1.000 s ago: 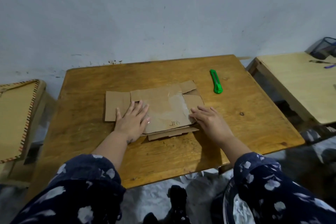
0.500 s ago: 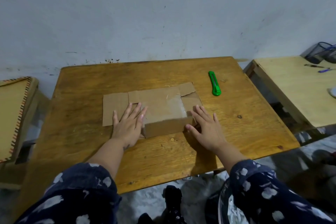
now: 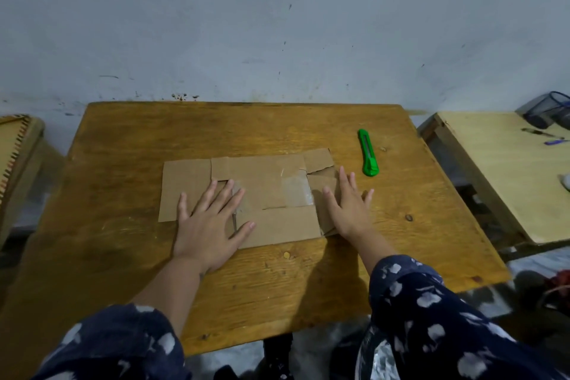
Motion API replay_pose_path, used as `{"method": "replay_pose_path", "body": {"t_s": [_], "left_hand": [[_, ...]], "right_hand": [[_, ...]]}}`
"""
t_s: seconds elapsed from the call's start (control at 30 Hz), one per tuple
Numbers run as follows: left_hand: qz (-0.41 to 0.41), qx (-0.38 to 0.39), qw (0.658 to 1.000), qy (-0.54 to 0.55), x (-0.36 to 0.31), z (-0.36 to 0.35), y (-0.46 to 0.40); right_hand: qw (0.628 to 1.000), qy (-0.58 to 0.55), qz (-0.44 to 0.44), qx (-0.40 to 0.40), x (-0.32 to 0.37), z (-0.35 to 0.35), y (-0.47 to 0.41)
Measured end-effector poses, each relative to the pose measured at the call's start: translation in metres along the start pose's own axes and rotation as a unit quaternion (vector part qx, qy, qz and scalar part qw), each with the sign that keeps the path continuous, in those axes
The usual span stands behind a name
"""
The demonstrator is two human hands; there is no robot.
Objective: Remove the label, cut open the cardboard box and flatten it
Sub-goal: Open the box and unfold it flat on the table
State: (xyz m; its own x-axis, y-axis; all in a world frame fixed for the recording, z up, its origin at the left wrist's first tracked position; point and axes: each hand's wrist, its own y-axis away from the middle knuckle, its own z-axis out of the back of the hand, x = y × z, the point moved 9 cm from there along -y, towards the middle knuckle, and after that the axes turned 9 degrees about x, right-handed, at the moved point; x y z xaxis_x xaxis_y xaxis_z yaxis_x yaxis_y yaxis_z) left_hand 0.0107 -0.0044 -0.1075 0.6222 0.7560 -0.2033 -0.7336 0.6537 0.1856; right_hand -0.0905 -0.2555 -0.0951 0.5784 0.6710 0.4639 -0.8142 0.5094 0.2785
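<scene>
A worn, amber-brown wooden worktop [image 3: 277,274] is seen filling the middle of the frame, set against a scuffed grey plaster wall [image 3: 277,25]. A flattened brown cardboard box [image 3: 265,188] is laid at its centre. The left hand [image 3: 209,222] and right hand [image 3: 347,203] are pressed flat on it, fingers spread. A green plastic utility knife [image 3: 367,153] is placed just right of it. A paler wooden table [image 3: 505,176] is seen at right.
</scene>
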Motion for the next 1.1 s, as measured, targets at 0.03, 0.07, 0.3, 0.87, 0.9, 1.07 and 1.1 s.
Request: {"method": "replay_pose_path", "body": {"t_s": [0.03, 0.07, 0.3, 0.87, 0.9, 1.07, 1.1], "left_hand": [[0.0, -0.002, 1.0, 0.001, 0.0, 0.0, 0.0], [0.0, -0.004, 1.0, 0.002, 0.0, 0.001, 0.0], [0.001, -0.007, 1.0, 0.008, -0.001, 0.003, 0.0], [0.003, -0.009, 1.0, 0.008, -0.001, 0.001, -0.001], [0.004, -0.005, 1.0, 0.004, -0.001, 0.0, -0.001], [0.07, -0.083, 0.99, 0.086, 0.019, 0.015, 0.013], [0.104, -0.113, 0.984, 0.095, 0.028, 0.02, 0.018]], "right_hand": [[0.999, -0.049, 0.004, -0.01, 0.003, 0.0, 0.001], [0.995, -0.097, 0.01, -0.018, 0.007, 0.002, 0.003], [0.984, -0.131, 0.121, 0.007, 0.075, -0.001, 0.022], [0.975, 0.206, 0.075, 0.044, 0.095, -0.074, 0.008], [0.975, 0.203, 0.076, 0.043, 0.095, -0.074, 0.009], [0.975, 0.203, 0.073, 0.042, 0.096, -0.072, 0.009], [0.975, 0.205, 0.073, 0.041, 0.096, -0.072, 0.01]]}}
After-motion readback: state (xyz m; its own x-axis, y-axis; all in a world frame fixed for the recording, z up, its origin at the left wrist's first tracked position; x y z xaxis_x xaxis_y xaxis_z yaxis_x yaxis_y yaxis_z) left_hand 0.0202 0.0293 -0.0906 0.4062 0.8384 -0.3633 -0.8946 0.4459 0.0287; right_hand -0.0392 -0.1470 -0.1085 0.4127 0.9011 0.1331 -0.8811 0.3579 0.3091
